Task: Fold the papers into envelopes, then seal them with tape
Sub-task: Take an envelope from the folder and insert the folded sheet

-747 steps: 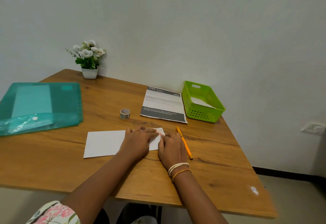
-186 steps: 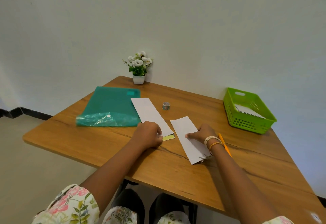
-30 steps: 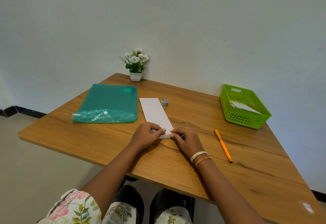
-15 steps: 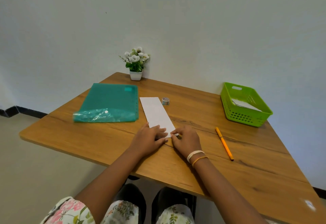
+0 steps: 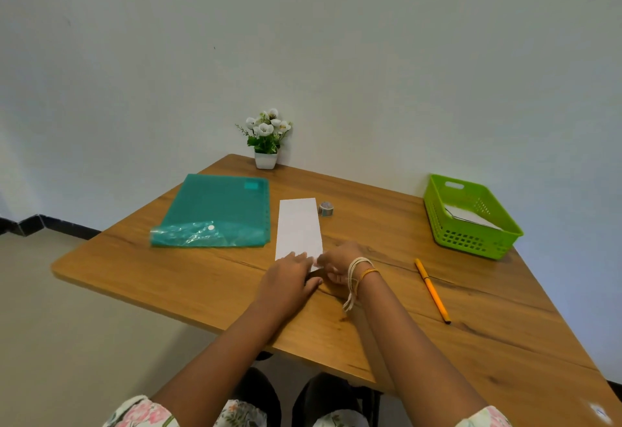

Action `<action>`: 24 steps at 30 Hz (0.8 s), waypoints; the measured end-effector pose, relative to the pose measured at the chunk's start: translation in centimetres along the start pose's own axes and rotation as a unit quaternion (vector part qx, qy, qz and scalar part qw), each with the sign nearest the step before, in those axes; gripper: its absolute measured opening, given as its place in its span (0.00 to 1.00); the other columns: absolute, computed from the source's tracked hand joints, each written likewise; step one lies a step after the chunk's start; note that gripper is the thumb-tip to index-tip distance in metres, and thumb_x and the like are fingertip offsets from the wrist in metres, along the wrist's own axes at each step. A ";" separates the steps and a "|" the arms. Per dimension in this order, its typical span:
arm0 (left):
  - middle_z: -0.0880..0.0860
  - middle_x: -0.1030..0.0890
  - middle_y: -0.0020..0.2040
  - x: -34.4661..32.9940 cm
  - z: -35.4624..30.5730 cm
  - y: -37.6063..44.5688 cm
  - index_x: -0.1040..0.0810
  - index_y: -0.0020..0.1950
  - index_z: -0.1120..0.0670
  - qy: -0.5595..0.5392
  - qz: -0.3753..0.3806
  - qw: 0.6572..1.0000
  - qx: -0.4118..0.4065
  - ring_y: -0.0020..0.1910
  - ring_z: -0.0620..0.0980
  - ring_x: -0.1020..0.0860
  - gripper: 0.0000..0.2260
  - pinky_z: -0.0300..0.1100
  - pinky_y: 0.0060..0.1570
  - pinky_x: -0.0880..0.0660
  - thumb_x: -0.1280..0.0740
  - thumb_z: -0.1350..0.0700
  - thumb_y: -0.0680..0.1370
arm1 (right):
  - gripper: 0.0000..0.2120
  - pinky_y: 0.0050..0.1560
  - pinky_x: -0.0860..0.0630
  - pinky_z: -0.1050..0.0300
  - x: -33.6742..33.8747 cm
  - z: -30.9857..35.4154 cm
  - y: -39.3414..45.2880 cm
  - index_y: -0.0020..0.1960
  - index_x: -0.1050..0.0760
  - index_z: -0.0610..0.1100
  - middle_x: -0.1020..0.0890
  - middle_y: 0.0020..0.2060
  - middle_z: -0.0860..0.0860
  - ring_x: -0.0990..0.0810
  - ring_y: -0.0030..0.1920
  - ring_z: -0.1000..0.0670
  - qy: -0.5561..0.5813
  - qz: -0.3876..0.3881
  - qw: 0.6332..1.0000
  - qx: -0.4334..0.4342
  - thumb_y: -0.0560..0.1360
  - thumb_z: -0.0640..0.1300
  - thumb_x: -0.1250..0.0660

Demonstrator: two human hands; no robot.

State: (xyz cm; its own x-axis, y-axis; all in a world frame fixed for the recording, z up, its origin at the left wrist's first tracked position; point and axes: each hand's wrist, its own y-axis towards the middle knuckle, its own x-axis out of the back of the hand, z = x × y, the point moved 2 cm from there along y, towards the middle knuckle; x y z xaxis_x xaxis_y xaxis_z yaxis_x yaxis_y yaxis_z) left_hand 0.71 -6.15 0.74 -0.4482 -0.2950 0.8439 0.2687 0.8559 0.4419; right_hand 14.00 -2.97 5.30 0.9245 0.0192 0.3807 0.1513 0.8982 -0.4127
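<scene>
A long folded white paper (image 5: 299, 224) lies lengthwise on the wooden table (image 5: 505, 332), running away from me. My left hand (image 5: 290, 277) rests flat on its near end with the fingers stretched out. My right hand (image 5: 338, 263) is beside it at the paper's near right corner, fingers curled under and pinching the paper's edge; the near end is mostly hidden by both hands. A small roll of tape (image 5: 325, 208) stands just right of the paper's far end. No hand touches it.
A teal plastic folder (image 5: 218, 211) lies left of the paper. A green basket (image 5: 434, 211) holding a folded paper stands at the far right. An orange pen (image 5: 432, 290) lies to the right of my hands. A small flower pot (image 5: 266, 159) stands by the wall.
Over the last second both hands stay at the paper's near end. My left hand has flattened over it. My right hand has curled its fingers at the corner.
</scene>
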 end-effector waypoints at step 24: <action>0.63 0.19 0.51 7.5 7.0 3.6 0.23 0.58 0.66 -0.550 -0.001 0.774 0.315 0.49 0.58 0.21 0.10 0.53 0.50 0.22 0.38 0.64 0.80 | 0.30 0.64 0.32 0.45 4.9 -1.2 0.7 0.71 0.35 0.43 0.32 0.68 0.42 0.30 0.65 0.40 0.102 -0.267 0.950 0.128 0.73 0.51 0.32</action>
State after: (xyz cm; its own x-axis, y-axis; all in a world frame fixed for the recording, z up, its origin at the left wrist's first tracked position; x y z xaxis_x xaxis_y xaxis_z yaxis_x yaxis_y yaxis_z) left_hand -7.66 -2.24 6.51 -0.9954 -0.0540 -0.0787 -0.0473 0.9952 -0.0857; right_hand 19.07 -2.75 5.85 0.7922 -0.5315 0.2998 0.5518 0.8337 0.0198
